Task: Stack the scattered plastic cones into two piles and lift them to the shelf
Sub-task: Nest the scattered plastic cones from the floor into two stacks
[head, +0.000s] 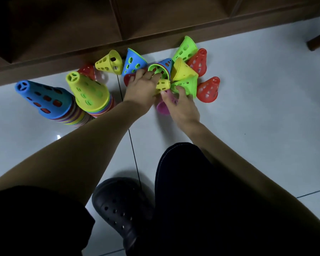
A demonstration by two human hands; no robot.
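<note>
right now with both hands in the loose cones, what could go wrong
1. The left hand reaches past the yellow-topped stack, forearm close beside it; drawing back carelessly could topple it or the blue-topped stack next to it.
2. Loose cones lie on their sides on the smooth floor; the outermost red cone could roll off if the right hand nudges the heap.
3. The left hand's fingers curl over the green cone, nested in a blue one; lifting may drag neighbours.

— What is worn?
— Arms bare. Dark trousers point(192, 200) with a pale stitched seam, behind the right hand point(181, 108).
— Footwear?
— A black clog point(118, 206) with round holes, behind the left hand point(140, 87).
</note>
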